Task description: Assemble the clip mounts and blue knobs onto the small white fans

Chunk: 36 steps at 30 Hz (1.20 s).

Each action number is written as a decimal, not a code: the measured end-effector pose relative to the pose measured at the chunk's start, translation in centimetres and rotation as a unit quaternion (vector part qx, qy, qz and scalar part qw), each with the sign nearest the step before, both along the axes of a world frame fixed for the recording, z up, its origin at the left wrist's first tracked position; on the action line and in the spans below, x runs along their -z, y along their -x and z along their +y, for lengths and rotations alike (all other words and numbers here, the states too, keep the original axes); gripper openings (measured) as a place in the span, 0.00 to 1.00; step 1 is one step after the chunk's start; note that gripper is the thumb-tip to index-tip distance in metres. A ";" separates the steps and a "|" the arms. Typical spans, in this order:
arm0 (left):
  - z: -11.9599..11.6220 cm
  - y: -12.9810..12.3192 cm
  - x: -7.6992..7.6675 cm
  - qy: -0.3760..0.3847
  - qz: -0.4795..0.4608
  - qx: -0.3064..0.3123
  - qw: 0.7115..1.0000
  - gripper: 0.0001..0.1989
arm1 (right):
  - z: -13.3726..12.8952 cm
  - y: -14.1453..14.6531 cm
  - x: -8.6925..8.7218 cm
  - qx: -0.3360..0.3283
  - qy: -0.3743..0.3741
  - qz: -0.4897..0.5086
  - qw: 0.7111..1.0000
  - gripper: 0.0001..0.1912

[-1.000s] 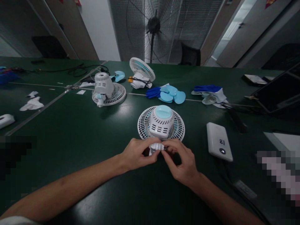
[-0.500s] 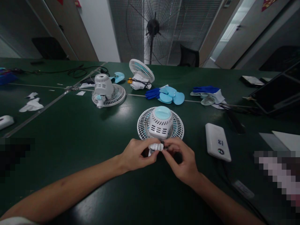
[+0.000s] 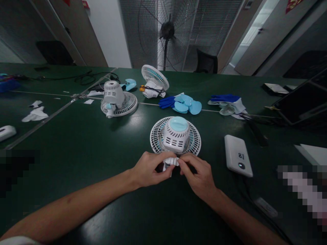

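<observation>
At the centre of the frame, as seen from where I stood, a small white part lay between two bare hands above the green table, its long axis running roughly left to right. The left hand was the nearer: its thumb and fingers pinched the part, which sat just off its right side. The right hand met the part's right end with fingertips drawn together; whether they gripped anything, I could not tell. Just above the hands stood a white motor housing with its round grille spread beneath it. Of enclosures, this grille showed light blue through its slats, as did the tilted fan at upper centre; a loose light-blue blade set lay outside both.
</observation>
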<state>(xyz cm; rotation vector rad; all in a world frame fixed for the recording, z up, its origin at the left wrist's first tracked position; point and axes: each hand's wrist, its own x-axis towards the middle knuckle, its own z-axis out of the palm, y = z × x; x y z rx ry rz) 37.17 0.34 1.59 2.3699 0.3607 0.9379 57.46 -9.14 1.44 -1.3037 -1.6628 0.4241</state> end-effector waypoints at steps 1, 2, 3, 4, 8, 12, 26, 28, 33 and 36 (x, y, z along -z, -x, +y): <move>0.0 0.0 0.0 0.003 -0.004 0.000 1.000 0.14 | -0.1 0.0 0.0 -0.003 -0.013 0.006 1.000 0.02; 0.0 0.0 0.0 0.006 -0.009 0.001 1.000 0.15 | -0.2 0.0 0.0 -0.008 -0.024 0.010 1.000 0.06; 0.0 0.0 0.1 0.007 -0.015 0.001 1.000 0.15 | -0.3 0.0 0.0 -0.015 -0.032 0.013 0.999 0.11; 0.0 0.0 0.1 0.007 -0.020 0.001 1.000 0.15 | -0.4 0.0 0.1 -0.023 -0.037 0.014 0.999 0.13; 0.0 0.0 0.3 0.003 -0.024 -0.001 1.000 0.16 | -0.3 -0.1 0.4 -0.019 -0.039 0.010 0.999 0.09; 0.0 0.0 0.2 0.001 -0.008 -0.004 1.000 0.15 | 0.0 -0.2 0.3 -0.007 0.004 -0.004 1.000 0.08; 0.1 0.2 0.4 -0.007 -0.007 -0.002 1.000 0.17 | -0.2 0.0 0.8 0.012 -0.074 -0.063 0.995 0.07; 0.1 0.1 0.3 -0.023 -0.002 -0.003 1.000 0.16 | 0.0 0.1 0.6 0.018 -0.062 -0.066 0.996 0.03; 0.0 0.0 0.1 -0.021 0.003 -0.004 1.000 0.15 | 0.0 0.2 -0.1 0.008 -0.032 -0.042 0.999 0.08; 0.0 0.1 0.2 0.000 -0.007 -0.003 1.000 0.16 | -0.4 0.2 -0.2 0.008 -0.054 -0.045 0.997 0.07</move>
